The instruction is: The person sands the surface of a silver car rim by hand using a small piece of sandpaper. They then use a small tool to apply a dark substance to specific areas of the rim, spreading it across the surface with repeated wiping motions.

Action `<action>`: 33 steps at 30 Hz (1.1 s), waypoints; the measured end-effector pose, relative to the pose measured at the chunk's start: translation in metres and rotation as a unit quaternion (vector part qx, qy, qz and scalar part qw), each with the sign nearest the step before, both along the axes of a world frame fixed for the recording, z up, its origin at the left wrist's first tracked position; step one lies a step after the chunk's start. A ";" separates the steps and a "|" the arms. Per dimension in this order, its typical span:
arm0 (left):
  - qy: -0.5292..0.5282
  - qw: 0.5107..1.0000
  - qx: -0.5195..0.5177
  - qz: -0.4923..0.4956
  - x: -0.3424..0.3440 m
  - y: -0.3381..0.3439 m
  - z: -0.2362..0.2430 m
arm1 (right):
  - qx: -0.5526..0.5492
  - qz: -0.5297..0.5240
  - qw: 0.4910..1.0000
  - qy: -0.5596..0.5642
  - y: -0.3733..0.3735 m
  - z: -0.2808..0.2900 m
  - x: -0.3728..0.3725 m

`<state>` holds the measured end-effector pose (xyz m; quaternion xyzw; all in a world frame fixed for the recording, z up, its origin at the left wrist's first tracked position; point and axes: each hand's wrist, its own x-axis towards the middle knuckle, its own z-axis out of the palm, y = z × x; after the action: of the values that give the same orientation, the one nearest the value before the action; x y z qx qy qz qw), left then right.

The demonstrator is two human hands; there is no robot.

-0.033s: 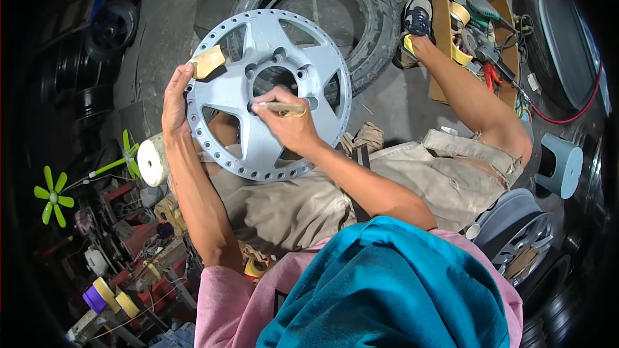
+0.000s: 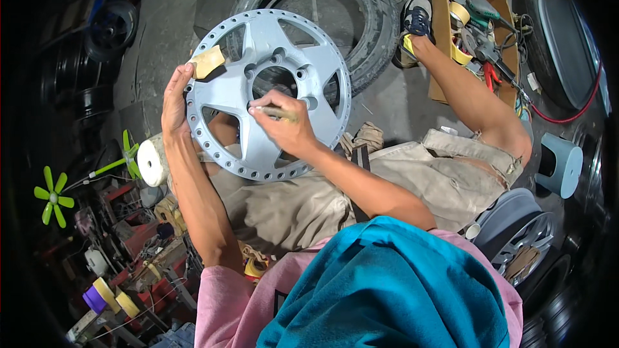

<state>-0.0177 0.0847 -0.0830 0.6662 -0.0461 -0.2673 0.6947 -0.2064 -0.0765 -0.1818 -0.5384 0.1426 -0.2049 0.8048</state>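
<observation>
We had one grey wheel face [image 2: 267, 136] over our beige shorts [image 2: 425, 174], with five spokes, five windows between them and a rim ringed by small holes, too many for us to count surely. Around its central bore, four lug holes showed clearly. Our left hand [image 2: 174, 103] was at the wheel's nine o'clock, its fingertips pinching one pale yellow sheet [image 2: 208, 62], which stuck out over the wheel at ten o'clock. Our right hand [image 2: 290, 125] was at about five o'clock from the bore, thumb and fingers pressed together around one slim stick [image 2: 271, 111], its front end at half past seven from the bore; we could not tell whether its tip touched the metal. Toward one o'clock from the wheel, one black tire [image 2: 380, 45] lay on the floor [image 2: 151, 45], partly covered by the wheel. One shoe [image 2: 418, 16] was at two o'clock, and between two and three was one cardboard box [image 2: 440, 48] holding one green power tool [image 2: 482, 8] among others. One blue-grey stool [image 2: 567, 166] was between three and four. At eight o'clock were one white roll [image 2: 152, 161] and two green fans [image 2: 53, 196].
</observation>
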 end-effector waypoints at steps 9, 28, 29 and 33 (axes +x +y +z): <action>0.004 1.000 0.003 -0.003 0.003 0.006 -0.004 | -0.130 -0.045 0.990 -0.008 0.009 0.004 -0.006; 0.004 1.000 0.022 0.013 -0.004 0.001 0.000 | -0.158 -0.078 0.984 -0.010 0.011 0.004 -0.010; 0.005 1.000 0.023 0.013 -0.004 0.001 0.001 | -0.113 -0.069 0.991 -0.010 0.010 0.005 -0.010; -0.002 1.000 0.027 0.011 -0.005 -0.001 0.002 | -0.094 -0.023 0.995 0.011 0.012 0.007 -0.010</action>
<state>-0.0223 0.0833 -0.0809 0.6858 -0.0329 -0.2591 0.6793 -0.2162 -0.0640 -0.1751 -0.6101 0.1436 -0.2299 0.7445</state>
